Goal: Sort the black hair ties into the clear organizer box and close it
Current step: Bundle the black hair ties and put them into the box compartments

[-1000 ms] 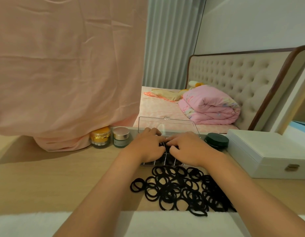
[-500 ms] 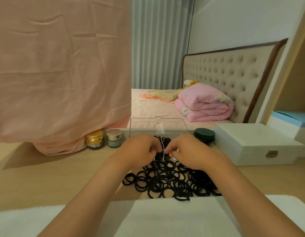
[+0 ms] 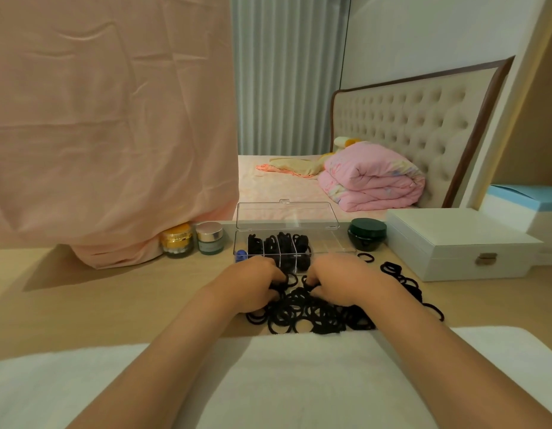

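A clear organizer box [image 3: 327,244] stands on the wooden table with its lid [image 3: 287,215] raised upright. Black hair ties fill several of its left and middle compartments; the right compartments look bare. A loose pile of black hair ties [image 3: 312,314] lies just in front of the box and trails off to the right. My left hand [image 3: 253,286] and my right hand [image 3: 339,281] sit side by side on the far edge of the pile, fingers curled down into the ties and pinching some. The fingertips are hidden among the ties.
A gold jar [image 3: 177,241] and a silver-lidded jar [image 3: 210,238] stand left of the box, a dark green jar [image 3: 367,233] to its right. A white latched case [image 3: 460,243] is further right. Pink cloth [image 3: 114,134] hangs at left. A white towel [image 3: 299,382] covers the near edge.
Both hands have drawn back from over the box compartments to the pile of loose ties in front of it. The box's filled compartments are uncovered.
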A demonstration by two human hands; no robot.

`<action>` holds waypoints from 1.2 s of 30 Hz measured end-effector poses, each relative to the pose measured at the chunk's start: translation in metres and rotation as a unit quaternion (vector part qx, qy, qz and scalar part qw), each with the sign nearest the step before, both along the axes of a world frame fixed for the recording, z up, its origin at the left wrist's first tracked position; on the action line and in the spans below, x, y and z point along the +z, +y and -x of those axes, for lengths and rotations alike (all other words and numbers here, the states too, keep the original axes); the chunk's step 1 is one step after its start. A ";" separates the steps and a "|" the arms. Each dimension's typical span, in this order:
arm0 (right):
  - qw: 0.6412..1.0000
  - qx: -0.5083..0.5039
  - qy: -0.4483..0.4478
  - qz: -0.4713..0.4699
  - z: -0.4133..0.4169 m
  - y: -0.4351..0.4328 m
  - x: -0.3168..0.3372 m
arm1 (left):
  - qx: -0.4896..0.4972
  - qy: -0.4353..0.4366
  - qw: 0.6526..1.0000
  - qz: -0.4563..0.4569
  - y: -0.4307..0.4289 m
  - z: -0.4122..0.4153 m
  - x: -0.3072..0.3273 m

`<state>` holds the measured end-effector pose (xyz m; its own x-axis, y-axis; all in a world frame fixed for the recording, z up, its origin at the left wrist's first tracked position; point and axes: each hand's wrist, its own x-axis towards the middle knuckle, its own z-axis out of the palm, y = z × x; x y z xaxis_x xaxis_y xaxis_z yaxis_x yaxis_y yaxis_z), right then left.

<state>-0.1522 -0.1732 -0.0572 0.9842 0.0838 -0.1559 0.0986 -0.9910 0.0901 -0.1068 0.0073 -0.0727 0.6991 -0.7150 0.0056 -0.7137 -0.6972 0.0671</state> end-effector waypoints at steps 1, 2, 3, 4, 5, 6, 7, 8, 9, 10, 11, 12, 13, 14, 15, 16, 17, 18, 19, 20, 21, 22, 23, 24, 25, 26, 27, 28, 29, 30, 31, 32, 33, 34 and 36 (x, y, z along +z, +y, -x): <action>1.000 -0.005 0.005 0.004 -0.001 0.001 0.003 | 0.001 -0.006 1.000 -0.003 0.000 0.001 0.000; 1.000 -0.008 0.008 0.006 -0.001 0.002 0.004 | 0.001 -0.010 1.000 0.003 0.000 0.002 0.001; 1.000 -0.006 0.006 0.005 0.000 0.001 0.005 | -0.001 -0.015 1.000 0.016 0.001 0.002 0.001; 1.000 -0.002 -0.004 0.001 0.001 0.000 0.004 | -0.005 -0.022 0.999 0.030 0.001 0.002 0.001; 1.000 0.003 -0.016 -0.006 0.002 -0.002 0.004 | -0.009 -0.030 0.999 0.038 0.001 0.003 0.000; 1.000 0.007 -0.024 -0.016 0.004 -0.004 0.003 | -0.012 -0.034 0.998 0.042 0.001 0.004 -0.001; 0.999 0.007 -0.029 -0.039 0.006 -0.006 0.003 | -0.014 -0.034 0.998 0.046 0.001 0.004 -0.001; 0.996 0.004 -0.035 -0.076 0.008 -0.009 0.006 | -0.014 -0.028 0.998 0.050 0.001 0.004 -0.002; 0.992 0.000 -0.042 -0.121 0.009 -0.012 0.010 | -0.011 -0.020 0.998 0.056 0.001 0.005 -0.001; 0.984 -0.002 -0.053 -0.169 0.011 -0.014 0.016 | -0.006 -0.008 0.998 0.065 0.002 0.004 0.000; 0.974 -0.005 -0.064 -0.218 0.012 -0.017 0.021 | 0.004 0.008 0.997 0.079 0.003 0.004 0.003; 0.962 -0.009 -0.069 -0.264 0.013 -0.019 0.026 | 0.016 0.032 0.995 0.098 0.005 0.004 0.006; 0.951 -0.014 -0.066 -0.303 0.014 -0.021 0.030 | 0.026 0.057 0.991 0.120 0.007 0.003 0.010; 0.940 -0.020 -0.056 -0.335 0.016 -0.021 0.032 | 0.030 0.077 0.986 0.144 0.010 0.002 0.013; 0.932 -0.024 -0.043 -0.359 0.017 -0.021 0.033 | 0.029 0.089 0.982 0.165 0.012 0.000 0.017; 0.925 -0.028 -0.030 -0.379 0.017 -0.020 0.033 | 0.029 0.100 0.978 0.179 0.015 -0.001 0.020; 0.917 -0.029 -0.016 -0.397 0.018 -0.019 0.033 | 0.029 0.114 0.976 0.186 0.017 -0.002 0.023; 0.909 -0.030 -0.001 -0.416 0.019 -0.018 0.033 | 0.032 0.132 0.973 0.185 0.019 -0.002 0.025; 0.899 -0.030 0.015 -0.437 0.020 -0.016 0.032 | 0.036 0.151 0.972 0.179 0.021 -0.003 0.028; 0.886 -0.031 0.035 -0.461 0.020 -0.014 0.031 | 0.039 0.167 0.970 0.172 0.023 -0.003 0.030; 0.876 -0.032 0.054 -0.477 0.020 -0.011 0.028 | 0.040 0.179 0.969 0.166 0.025 -0.004 0.032; 0.876 -0.035 0.068 -0.476 0.018 -0.008 0.024 | 0.041 0.186 0.968 0.161 0.026 -0.004 0.033; 0.891 -0.038 0.072 -0.447 0.017 -0.005 0.019 | 0.041 0.188 0.969 0.157 0.028 -0.004 0.033; 0.916 -0.039 0.065 -0.393 0.014 -0.002 0.014 | 0.042 0.188 0.969 0.154 0.029 -0.004 0.033; 0.942 -0.034 0.052 -0.329 0.012 0.002 0.009 | 0.043 0.188 0.969 0.153 0.030 -0.004 0.033; 0.960 -0.024 0.040 -0.277 0.010 0.005 0.006 | 0.044 0.190 0.969 0.155 0.030 -0.004 0.032; 0.970 -0.013 0.033 -0.241 0.009 0.007 0.004 | 0.047 0.191 0.968 0.158 0.030 -0.004 0.032; 0.975 -0.008 0.029 -0.220 0.009 0.009 0.003 | 0.050 0.191 0.967 0.162 0.030 -0.004 0.032; 0.978 -0.009 0.028 -0.204 0.008 0.010 0.003 | 0.053 0.193 0.966 0.165 0.031 -0.005 0.032; 0.981 -0.012 0.030 -0.193 0.008 0.011 0.002 | 0.055 0.196 0.965 0.165 0.030 -0.005 0.032; 0.982 -0.017 0.033 -0.183 0.007 0.011 0.002 | 0.057 0.200 0.964 0.164 0.030 -0.004 0.032; 0.984 -0.020 0.034 -0.176 0.007 0.011 0.001 | 0.061 0.206 0.963 0.163 0.030 -0.004 0.032; 0.984 -0.023 0.036 -0.173 0.007 0.011 0.002 | 0.067 0.211 0.961 0.165 0.030 -0.004 0.032; 0.984 -0.024 0.038 -0.174 0.008 0.011 0.002 | 0.073 0.214 0.959 0.168 0.029 -0.004 0.032; 0.982 -0.019 0.036 -0.183 0.011 0.010 0.006 | 0.084 0.216 0.957 0.175 0.029 -0.003 0.031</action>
